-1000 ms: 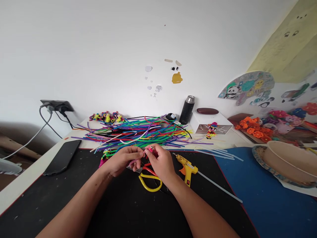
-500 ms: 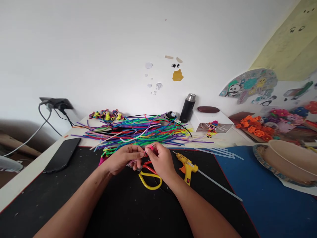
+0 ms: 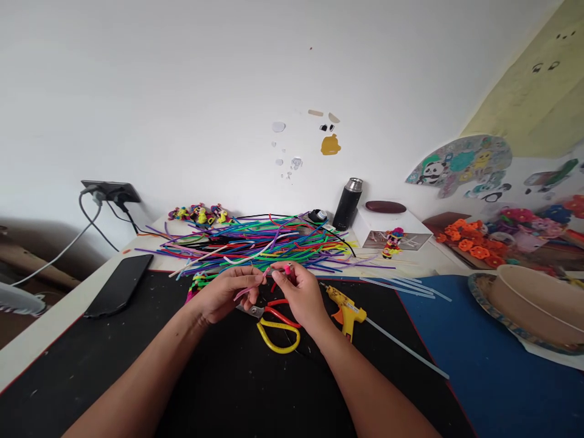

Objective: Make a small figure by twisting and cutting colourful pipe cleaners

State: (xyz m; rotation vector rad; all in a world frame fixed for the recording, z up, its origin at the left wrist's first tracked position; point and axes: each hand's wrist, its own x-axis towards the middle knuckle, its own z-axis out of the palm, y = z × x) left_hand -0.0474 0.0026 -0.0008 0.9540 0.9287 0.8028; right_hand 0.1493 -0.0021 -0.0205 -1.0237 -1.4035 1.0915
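My left hand [image 3: 228, 293] pinches a pink pipe cleaner [image 3: 243, 293], its loose end slanting down across the fingers. Close to its right, my right hand [image 3: 298, 295] is closed on a small pink pipe-cleaner piece [image 3: 288, 269], mostly covered by thumb and fingers. Below both hands lie scissors [image 3: 279, 337] with one yellow and one red handle, their blades partly under the left fingers. A yellow hot glue gun [image 3: 347, 310], a glue stick in its back, rests right of my right wrist. Partly behind my left hand is a colourful pipe-cleaner figure [image 3: 197, 285].
A heap of pipe cleaners [image 3: 264, 243] stretches along the wall. Behind it stand small figures [image 3: 201, 213], a black flask [image 3: 348, 204] and a white box [image 3: 396, 228]. A phone [image 3: 119, 285] lies left, loose glue sticks [image 3: 406, 287] and a bowl [image 3: 542, 298] right.
My hands have drawn slightly apart, the right one shifting a little to the right. More of the pink pipe cleaner shows at my left fingers. The whole view has shifted slightly.
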